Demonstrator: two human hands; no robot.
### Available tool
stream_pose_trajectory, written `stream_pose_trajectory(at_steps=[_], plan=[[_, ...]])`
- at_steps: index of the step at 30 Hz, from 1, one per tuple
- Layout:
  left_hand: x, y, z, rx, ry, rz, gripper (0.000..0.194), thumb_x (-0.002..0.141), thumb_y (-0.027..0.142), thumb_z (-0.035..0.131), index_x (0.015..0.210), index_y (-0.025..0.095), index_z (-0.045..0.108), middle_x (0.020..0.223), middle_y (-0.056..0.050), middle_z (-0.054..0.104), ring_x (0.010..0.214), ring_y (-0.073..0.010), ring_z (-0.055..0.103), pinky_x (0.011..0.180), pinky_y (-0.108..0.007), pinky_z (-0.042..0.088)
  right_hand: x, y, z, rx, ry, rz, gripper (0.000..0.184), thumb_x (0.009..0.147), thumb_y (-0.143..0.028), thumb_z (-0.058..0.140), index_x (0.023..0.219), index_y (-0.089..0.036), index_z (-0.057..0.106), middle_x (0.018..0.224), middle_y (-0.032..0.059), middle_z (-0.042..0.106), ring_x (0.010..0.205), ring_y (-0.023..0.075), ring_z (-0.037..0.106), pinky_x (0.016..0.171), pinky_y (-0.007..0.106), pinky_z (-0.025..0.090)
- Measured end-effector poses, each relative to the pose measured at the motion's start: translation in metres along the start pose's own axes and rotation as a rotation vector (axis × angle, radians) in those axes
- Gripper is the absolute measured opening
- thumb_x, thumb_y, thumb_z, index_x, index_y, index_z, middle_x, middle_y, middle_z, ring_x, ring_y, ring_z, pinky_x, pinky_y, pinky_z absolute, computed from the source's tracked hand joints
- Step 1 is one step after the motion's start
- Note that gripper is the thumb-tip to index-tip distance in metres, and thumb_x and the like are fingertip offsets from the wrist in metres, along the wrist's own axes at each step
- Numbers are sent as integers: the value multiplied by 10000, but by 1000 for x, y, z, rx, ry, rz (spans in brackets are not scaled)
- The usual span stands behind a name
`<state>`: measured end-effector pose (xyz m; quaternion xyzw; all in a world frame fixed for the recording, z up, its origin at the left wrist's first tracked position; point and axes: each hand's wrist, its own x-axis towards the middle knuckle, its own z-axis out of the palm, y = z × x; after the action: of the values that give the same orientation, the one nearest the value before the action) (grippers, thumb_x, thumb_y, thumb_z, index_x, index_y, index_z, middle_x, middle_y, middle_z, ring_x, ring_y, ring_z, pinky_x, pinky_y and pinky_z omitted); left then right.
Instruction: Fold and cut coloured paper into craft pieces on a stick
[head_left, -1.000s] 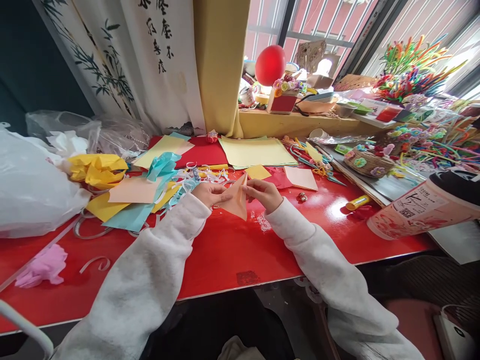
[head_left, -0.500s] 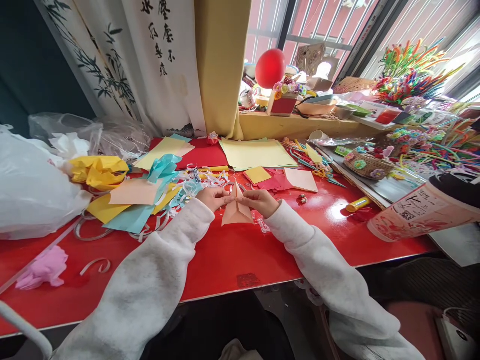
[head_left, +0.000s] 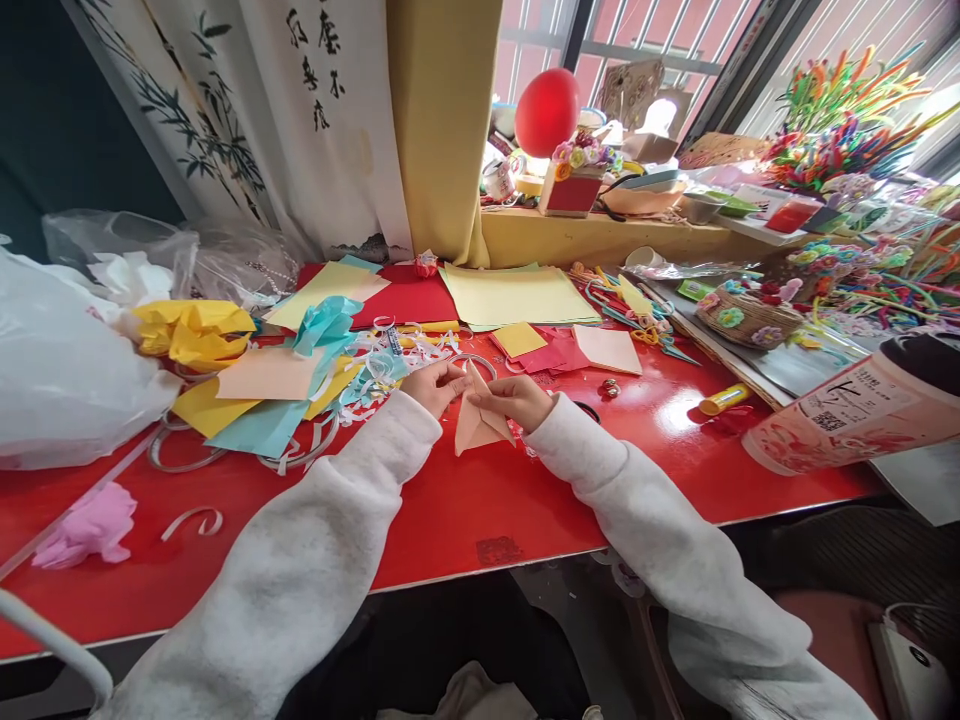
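A folded piece of peach paper (head_left: 478, 428) is held up over the red table (head_left: 442, 510), its creased lower part spread toward me and a narrow point at its top. My left hand (head_left: 433, 388) is closed in a pinch at the paper's upper left edge. Fingers of my right hand (head_left: 517, 398) pinch the upper right side of the same paper. Parts of the paper are hidden behind the fingers.
Left lie paper sheets (head_left: 270, 374), curled paper strips and a white plastic bag (head_left: 75, 360). Behind are pale yellow sheets (head_left: 521, 295) and a yellow square (head_left: 520, 339). At the right are a glue stick (head_left: 724, 399), a paper cup (head_left: 847, 405) and a flower basket (head_left: 750, 316).
The folded peach paper has turned and tilted between my fingers, its lower part now slanting. My right hand has shifted slightly left across it. The view has moved a little.
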<state>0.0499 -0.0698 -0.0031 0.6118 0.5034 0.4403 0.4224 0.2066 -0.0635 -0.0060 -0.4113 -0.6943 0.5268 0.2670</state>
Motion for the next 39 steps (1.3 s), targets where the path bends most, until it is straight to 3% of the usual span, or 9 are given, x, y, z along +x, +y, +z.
stream_pose_trajectory(at_steps=[7,14,19,24,27,29,31,34,39], plan=[[1,1,-6,156,-71,18,334,605,481,559,582,148,536,453,38,430,407,-54,357,406,-197,270,-4,-7,5,-149,-58,4,388,638,-490,524,531,-129,429,494,-51,282,454,31,241,421,204,172],[2,7,-14,-32,-111,-84,342,561,435,612,475,131,480,444,32,411,423,-50,378,427,-199,298,-3,-11,11,-214,-59,-21,408,690,-464,485,485,-145,335,478,-59,235,446,23,218,411,199,176],[6,10,-24,-68,28,-90,302,514,406,646,485,129,529,433,29,434,405,-47,365,411,-198,299,-7,-17,8,9,-191,32,306,666,-421,541,603,-129,474,514,-39,432,451,33,389,437,180,320],[11,13,-35,54,198,-41,299,527,409,641,499,125,552,442,23,447,413,-56,390,405,-196,291,-17,-23,-3,216,-395,138,369,618,-308,614,933,-134,532,873,62,595,763,119,583,695,259,461],[10,13,-34,65,127,-44,318,543,431,630,502,126,546,432,26,441,401,-52,380,392,-191,282,-16,-23,-5,332,-220,25,630,532,-216,686,1115,-223,449,1146,49,485,952,132,528,762,253,455],[9,11,-29,9,74,-94,341,543,454,626,515,125,541,421,31,437,375,-46,367,371,-187,270,-11,-22,-1,440,-28,20,602,587,-274,652,1142,-259,418,1183,35,458,933,128,536,724,255,471],[8,9,-24,-9,58,-127,360,535,475,626,542,122,556,408,34,436,362,-45,361,357,-185,265,-4,-19,5,453,16,102,443,608,-332,631,1012,-179,530,961,52,587,765,128,582,628,242,478],[6,7,-19,-72,-1,-143,389,542,505,610,629,126,590,475,25,495,394,-52,409,373,-183,312,3,-12,13,459,16,128,318,565,-351,655,777,-122,596,697,35,618,591,116,567,538,226,447],[2,11,-13,-227,-168,-299,404,409,402,721,674,122,601,566,19,568,465,-73,496,433,-196,400,5,-8,10,527,244,-2,342,508,-361,678,749,-144,571,593,-20,586,545,96,538,552,228,430]])
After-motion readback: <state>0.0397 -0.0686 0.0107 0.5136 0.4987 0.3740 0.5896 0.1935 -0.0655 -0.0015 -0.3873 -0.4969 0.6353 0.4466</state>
